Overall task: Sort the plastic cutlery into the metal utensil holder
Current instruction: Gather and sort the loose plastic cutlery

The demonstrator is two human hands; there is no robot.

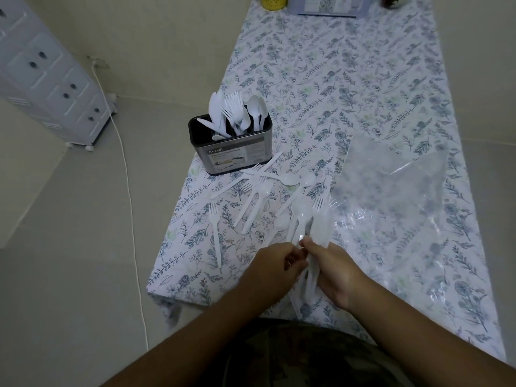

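The metal utensil holder (237,152) stands near the table's left edge, with white plastic knives, forks and spoons upright in it. Loose white cutlery (261,191) lies scattered on the floral cloth in front of it, and a single fork (215,233) lies apart to the left. At the near edge, my right hand (335,272) grips a bundle of white cutlery (305,219) by the handles, with forks and spoons fanning away from me. My left hand (272,268) meets it from the left, its fingers pinching at the same bundle.
A crumpled clear plastic bag (396,185) lies on the table to the right. A yellow cup (273,1) and a box (329,5) stand at the far end. A white drawer cabinet (47,76) and a white cable (128,191) are on the floor at left.
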